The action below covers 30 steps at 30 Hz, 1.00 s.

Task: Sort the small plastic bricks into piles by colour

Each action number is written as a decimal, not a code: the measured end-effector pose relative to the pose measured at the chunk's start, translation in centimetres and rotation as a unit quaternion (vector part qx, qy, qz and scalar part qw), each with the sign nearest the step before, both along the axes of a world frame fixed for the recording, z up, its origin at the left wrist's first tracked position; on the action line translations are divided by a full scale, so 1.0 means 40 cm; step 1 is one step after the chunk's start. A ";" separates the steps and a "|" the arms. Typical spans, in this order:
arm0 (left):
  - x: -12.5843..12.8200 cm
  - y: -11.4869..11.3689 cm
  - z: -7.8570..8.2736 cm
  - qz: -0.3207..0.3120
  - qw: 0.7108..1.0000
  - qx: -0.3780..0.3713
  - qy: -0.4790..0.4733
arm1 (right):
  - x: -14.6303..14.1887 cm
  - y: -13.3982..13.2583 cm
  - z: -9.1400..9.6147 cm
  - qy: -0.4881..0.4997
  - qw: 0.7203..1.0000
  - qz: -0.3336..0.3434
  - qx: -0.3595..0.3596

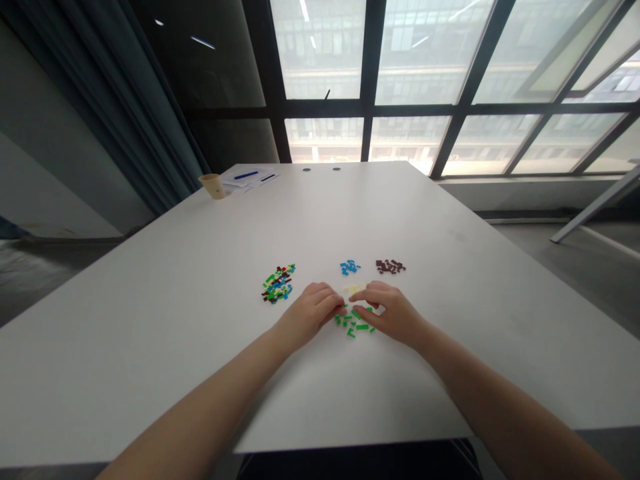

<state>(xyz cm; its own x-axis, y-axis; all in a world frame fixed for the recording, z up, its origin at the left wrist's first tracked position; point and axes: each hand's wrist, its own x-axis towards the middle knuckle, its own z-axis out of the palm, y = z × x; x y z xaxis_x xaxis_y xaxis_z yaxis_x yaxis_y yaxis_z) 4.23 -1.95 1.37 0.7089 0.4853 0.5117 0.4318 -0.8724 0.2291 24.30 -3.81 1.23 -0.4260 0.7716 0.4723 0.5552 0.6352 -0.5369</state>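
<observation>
My left hand (314,308) and my right hand (389,312) rest on the white table (200,293), fingertips almost meeting over a small heap of green pieces (356,323). Both hands have curled fingers that pinch toward the green pieces; what each pinch holds is too small to name. Pale yellow pieces (354,288) lie just beyond the fingers. Farther back sit a blue heap (349,267) and a dark brown heap (391,267). A mixed-colour pile (278,283) lies to the left of my left hand.
A tan paper cup (211,186) and some papers with a blue pen (249,177) sit at the table's far left corner. Large windows stand behind the table, a dark curtain at the left. The table's near edge runs below my forearms.
</observation>
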 end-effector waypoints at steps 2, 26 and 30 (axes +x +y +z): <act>0.000 -0.001 0.000 -0.004 1.000 0.005 -0.001 | -0.003 -0.001 0.000 0.002 1.000 0.003 0.003; -0.017 0.020 -0.007 0.126 0.991 -0.035 -0.009 | 0.004 0.024 -0.053 -0.107 0.984 -0.102 -0.103; -0.009 0.021 -0.012 0.142 0.988 -0.035 -0.042 | 0.005 0.024 -0.052 -0.110 0.985 -0.087 -0.104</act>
<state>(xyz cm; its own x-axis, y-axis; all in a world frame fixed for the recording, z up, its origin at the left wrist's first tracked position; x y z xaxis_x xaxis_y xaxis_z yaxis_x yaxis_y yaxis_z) 3.85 -1.10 0.91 0.4954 0.6954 0.5206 0.6340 -0.6991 0.3305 24.48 -2.86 -0.86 -0.3535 0.9119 0.2085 0.7627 0.4100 -0.5002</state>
